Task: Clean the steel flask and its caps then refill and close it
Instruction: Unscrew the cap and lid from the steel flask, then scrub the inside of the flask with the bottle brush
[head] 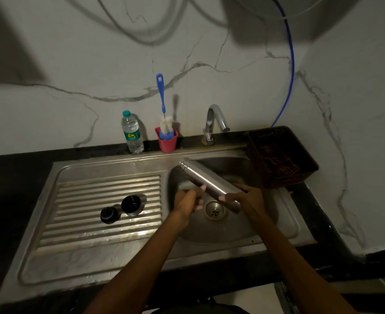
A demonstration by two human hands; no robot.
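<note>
A plastic bottle [131, 132] with a teal cap is stood upright on the black counter [10, 175] against the marble wall [73, 64]. Just to its right, a blue-handled brush [163, 105] is held upright in a pink cup [167, 141]. A dark basket [280, 155] is positioned right of the tap [214, 123]. A blue hose [290, 64] is routed down the wall behind the basket.
</note>
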